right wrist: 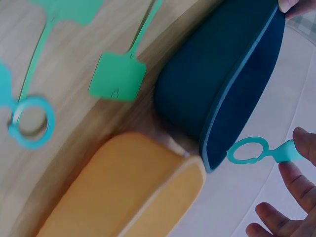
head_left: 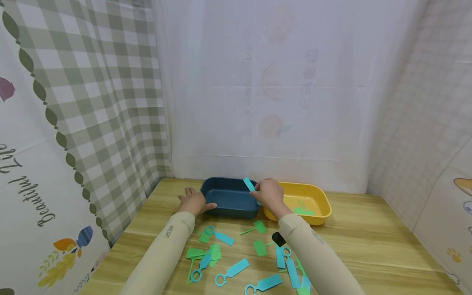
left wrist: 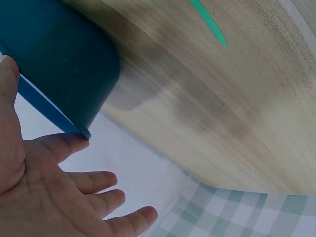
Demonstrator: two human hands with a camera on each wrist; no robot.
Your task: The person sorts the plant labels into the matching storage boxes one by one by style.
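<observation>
1. Head view: two hands work over two bins on one wooden table (head_left: 354,237); one bin is blue, one yellow.
2. Right hand (head_left: 270,194): its thumb and fingertips pinch one blue tag (head_left: 248,184) above the right end of the blue bin (head_left: 232,212). The right wrist view shows the tag's ring near that bin's rim; whether they touch, I cannot tell.
3. Left hand (head_left: 192,201): its fingers are spread and mostly straight, thumb and forefinger at the left end of the blue bin.
4. Yellow bin (head_left: 313,196): it stands just right of the blue one, with at least one green tag (head_left: 304,212) inside.
5. Loose blue tags (head_left: 237,267): seven show on the table, three of them grouped beside the right sleeve (head_left: 313,250), one partly covered.
6. Loose green tags (head_left: 259,226): two lie apart from the piles, near the middle; several more overlap at left and by the right sleeve, too tangled to count exactly.
7. Sleeves: two, both cream.
</observation>
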